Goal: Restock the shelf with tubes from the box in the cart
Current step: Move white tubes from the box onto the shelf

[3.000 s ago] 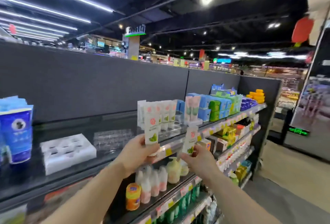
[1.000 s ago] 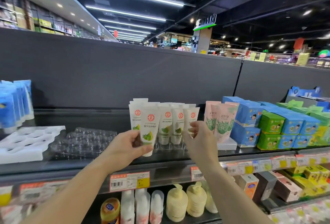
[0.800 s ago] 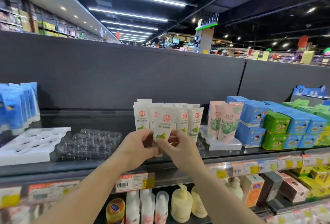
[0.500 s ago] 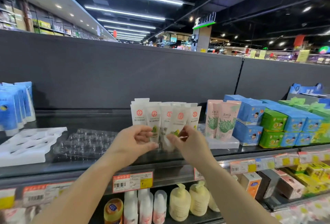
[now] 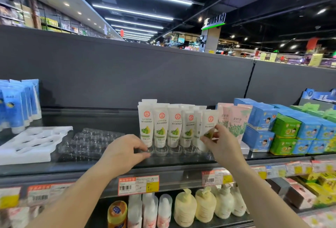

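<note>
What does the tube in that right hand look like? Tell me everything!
The tube is white, soft-looking plastic, with a round red logo, dark print and a green fruit picture. It tilts a little, flat crimped end up, at the right end of the white tube row. The right hand pinches its lower part; its cap is hidden.

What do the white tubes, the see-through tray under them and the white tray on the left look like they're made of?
White tubes: probably soft plastic with a satin sheen, crimped flat tops. See-through tray: thin clear plastic, glossy, light glinting off its moulded cups. White tray: matt white, thick with rounded holes, maybe foam or moulded plastic; hard to tell.
</note>
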Tool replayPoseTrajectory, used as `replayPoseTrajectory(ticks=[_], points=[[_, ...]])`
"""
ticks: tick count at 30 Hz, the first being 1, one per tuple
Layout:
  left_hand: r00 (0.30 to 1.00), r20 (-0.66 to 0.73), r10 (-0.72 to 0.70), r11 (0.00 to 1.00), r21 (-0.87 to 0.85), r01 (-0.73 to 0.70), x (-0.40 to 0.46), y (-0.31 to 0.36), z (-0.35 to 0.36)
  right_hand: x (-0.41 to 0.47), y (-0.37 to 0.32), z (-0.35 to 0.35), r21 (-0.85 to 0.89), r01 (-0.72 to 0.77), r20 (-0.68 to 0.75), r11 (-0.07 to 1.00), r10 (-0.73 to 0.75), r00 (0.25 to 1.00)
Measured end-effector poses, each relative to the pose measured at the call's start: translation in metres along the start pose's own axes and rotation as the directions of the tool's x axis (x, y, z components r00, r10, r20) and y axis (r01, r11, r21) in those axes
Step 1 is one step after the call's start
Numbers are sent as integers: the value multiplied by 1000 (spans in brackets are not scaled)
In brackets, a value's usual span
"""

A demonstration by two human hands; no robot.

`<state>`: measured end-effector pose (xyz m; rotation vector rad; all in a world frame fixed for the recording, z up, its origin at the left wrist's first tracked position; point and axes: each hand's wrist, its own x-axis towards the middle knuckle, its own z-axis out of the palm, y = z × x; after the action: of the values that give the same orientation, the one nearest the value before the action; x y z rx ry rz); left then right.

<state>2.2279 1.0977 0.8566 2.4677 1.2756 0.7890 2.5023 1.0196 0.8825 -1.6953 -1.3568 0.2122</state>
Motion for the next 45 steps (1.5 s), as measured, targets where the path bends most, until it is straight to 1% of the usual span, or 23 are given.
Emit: replayPoseTrajectory(ticks=[5, 8, 12, 16, 18, 19, 20, 22, 23, 24, 25, 26, 29, 32, 34, 37, 40, 42, 45], points=[[1000, -20, 7, 999, 37, -6, 3, -1, 2, -4, 6, 7, -33, -17, 11, 999, 17, 1000], [999, -32, -5, 1000, 29, 6, 3, -2, 4, -4, 4, 8, -138, -1, 49, 990, 7, 999], [998, -58, -24, 999, 34, 26, 3, -2, 7, -2, 5, 11, -190, -17, 32, 982, 23, 999], [998, -52, -43, 999, 28, 44, 1, 0, 6, -6, 5, 10, -133, -20, 33, 991, 25, 999], [997, -47, -54, 998, 24, 55, 0, 3, 4, -10, 5, 9, -72, -26, 35, 997, 28, 999], [998, -42, -56, 998, 27, 57, -1, 4, 3, -13, 6, 9, -29, -21, 12, 999, 21, 1000], [998, -38, -53, 998, 30, 55, -1, 6, 2, -18, 6, 9, 26, -9, -44, 1000, 10, 999], [998, -45, -47, 999, 18, 47, -4, 10, -1, -29, 3, 12, 129, 42, -210, 991, -15, 978], [997, -67, -41, 999, 4, 42, -7, 13, -3, -34, -1, 15, 151, 80, -274, 985, -36, 961], [994, -103, -34, 999, -10, 33, -10, 16, -5, -39, -8, 19, 160, 112, -298, 981, -60, 953], [989, -145, -26, 1000, -18, 24, -14, 21, -7, -42, -15, 25, 167, 140, -282, 976, -89, 955], [982, -186, -22, 1000, -22, 18, -20, 25, -10, -46, -22, 33, 185, 169, -235, 968, -123, 964], [964, -259, -57, 998, -5, 58, -46, 24, -17, -61, -45, 66, 253, 212, -36, 944, -209, 977], [950, -291, -116, 991, 28, 129, -89, 5, -31, -86, -73, 102, 260, 229, 130, 938, -269, 954], [932, -321, -170, 983, 7, 182, -125, -10, -50, -105, -95, 130, 254, 249, 225, 935, -308, 924], [904, -350, -245, 968, -32, 250, -189, -43, -87, -142, -139, 178, 263, 305, 341, 915, -384, 858], [857, -410, -313, 935, 27, 355, -271, -87, -130, -198, -202, 231, 302, 402, 389, 864, -497, 776], [818, -445, -365, 884, 111, 454, -337, -116, -163, -250, -254, 269, 333, 455, 424, 826, -562, 710], [741, -455, -494, 761, 186, 622, -434, -154, -225, -334, -331, 325, 403, 464, 518, 789, -614, 595]])
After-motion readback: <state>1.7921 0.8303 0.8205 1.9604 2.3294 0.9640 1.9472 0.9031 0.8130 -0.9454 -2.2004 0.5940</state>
